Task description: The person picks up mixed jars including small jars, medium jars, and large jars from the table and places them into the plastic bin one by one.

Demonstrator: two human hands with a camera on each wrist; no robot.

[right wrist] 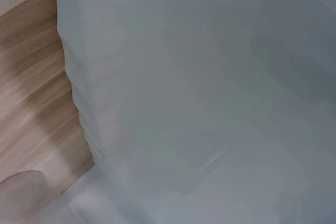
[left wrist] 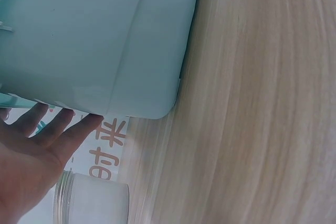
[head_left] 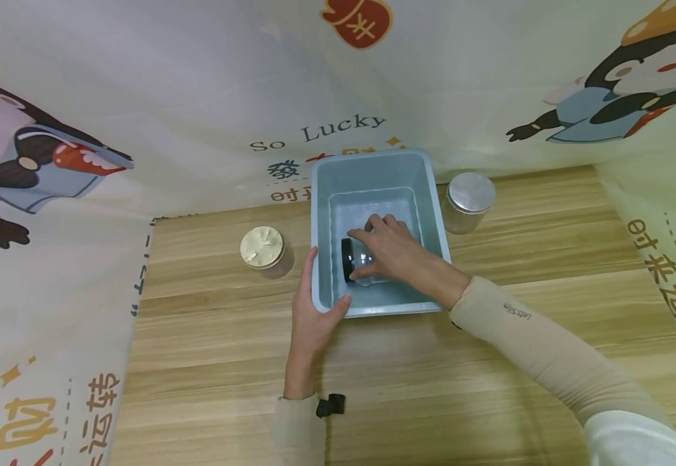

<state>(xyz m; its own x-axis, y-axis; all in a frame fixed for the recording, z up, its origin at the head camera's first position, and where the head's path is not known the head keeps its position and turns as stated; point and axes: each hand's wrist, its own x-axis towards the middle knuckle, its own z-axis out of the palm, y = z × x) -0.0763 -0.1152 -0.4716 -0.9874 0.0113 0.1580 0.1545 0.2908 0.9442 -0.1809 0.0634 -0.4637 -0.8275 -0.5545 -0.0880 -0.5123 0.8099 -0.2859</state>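
Note:
A light blue plastic bin [head_left: 380,310] stands at the back of the wooden table. My left hand [head_left: 311,317] grips its near-left corner, thumb over the front rim. In the left wrist view, the left fingers [left wrist: 73,132] lie along the bin's outer wall. Inside the bin, a clear jar with a black lid [head_left: 347,260] lies on its side, lid to the left. My right hand [head_left: 393,249] reaches over the bin's near-right side and holds this jar between thumb and fingers, hiding most of its body. The bin's wall [right wrist: 184,93] fills most of the right wrist view.
Left of the bin stands a jar with a gold-coloured lid [head_left: 262,247], close to my left hand. A clear jar with a silver lid [head_left: 471,194] stands beside the bin's right wall. Printed cloth [head_left: 198,129] hangs behind the table and along both sides.

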